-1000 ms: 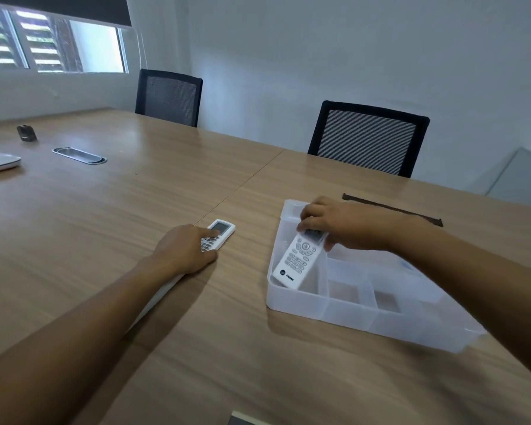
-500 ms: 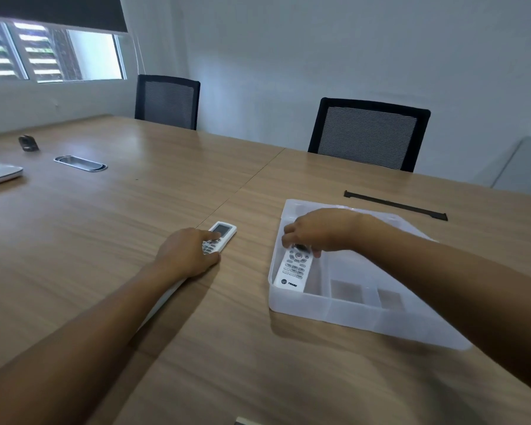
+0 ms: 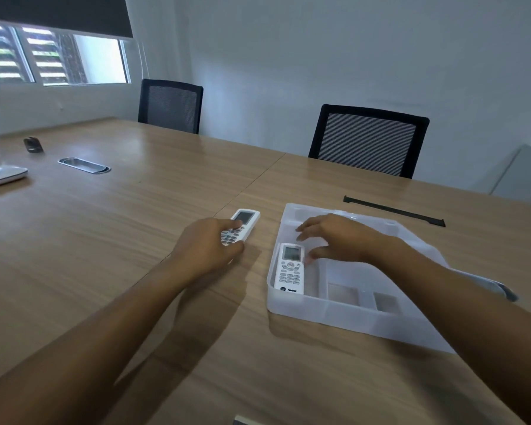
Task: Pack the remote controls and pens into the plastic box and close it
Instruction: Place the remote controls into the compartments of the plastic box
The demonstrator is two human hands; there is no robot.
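Observation:
A translucent plastic box (image 3: 344, 312) with several compartments stands open on the wooden table, right of centre. One white remote control (image 3: 289, 273) lies flat in its left compartment, screen up. My right hand (image 3: 331, 239) hovers just above the box with fingers spread, next to that remote and not gripping it. A second white remote control (image 3: 242, 223) lies on the table left of the box. My left hand (image 3: 207, 248) is closed over its near end. No pens are visible.
A black strip (image 3: 394, 211) lies on the table behind the box. Two black mesh chairs (image 3: 368, 141) stand at the far edge. A metal cable tray (image 3: 84, 165), a small dark object (image 3: 33, 144) and a white device (image 3: 3, 176) sit far left.
My right hand has let go of the remote, which now lies flat in the box's left compartment, and the fingers have opened. My left hand stays on the second remote.

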